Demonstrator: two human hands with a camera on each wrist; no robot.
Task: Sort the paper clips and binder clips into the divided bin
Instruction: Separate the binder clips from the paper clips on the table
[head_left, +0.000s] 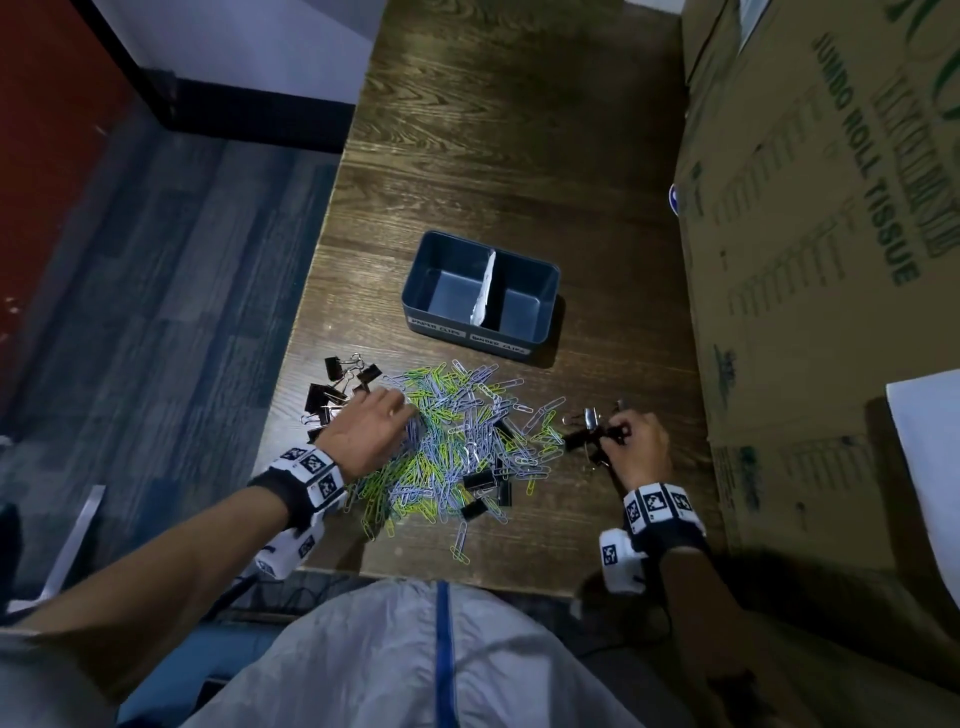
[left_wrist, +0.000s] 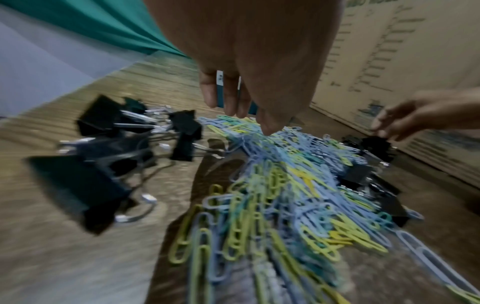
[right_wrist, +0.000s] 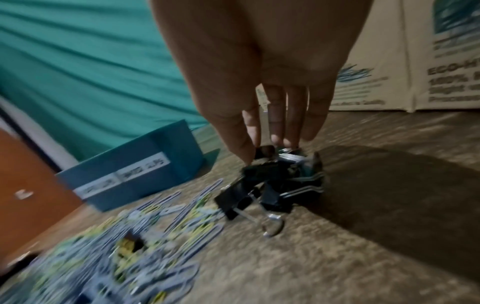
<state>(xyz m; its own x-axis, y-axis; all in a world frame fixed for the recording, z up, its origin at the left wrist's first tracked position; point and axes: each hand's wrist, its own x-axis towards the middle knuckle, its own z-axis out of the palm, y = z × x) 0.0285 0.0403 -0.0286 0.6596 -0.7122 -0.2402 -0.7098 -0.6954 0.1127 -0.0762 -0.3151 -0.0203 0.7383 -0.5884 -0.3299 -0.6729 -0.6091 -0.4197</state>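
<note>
A blue-grey divided bin (head_left: 467, 336) with a white divider stands mid-table, both halves empty, labelled for paper clips and binder clips. In front of it lies a pile of green and lilac paper clips (head_left: 457, 441) with a few black binder clips mixed in. More binder clips (head_left: 337, 392) lie at the pile's left. My left hand (head_left: 402, 408) reaches down with straight fingers, its tips touching the pile (left_wrist: 272, 185). At the pile's right my right hand (head_left: 621, 428) pinches a black binder clip (right_wrist: 265, 151) on top of a small cluster (right_wrist: 283, 185).
Tall cardboard boxes (head_left: 831, 260) wall off the table's right side, close to my right hand. The table's left edge (head_left: 291, 374) runs just beyond the left binder clips, with floor below. Bare wood stretches behind the bin. A white sheet (head_left: 924, 457) lies at far right.
</note>
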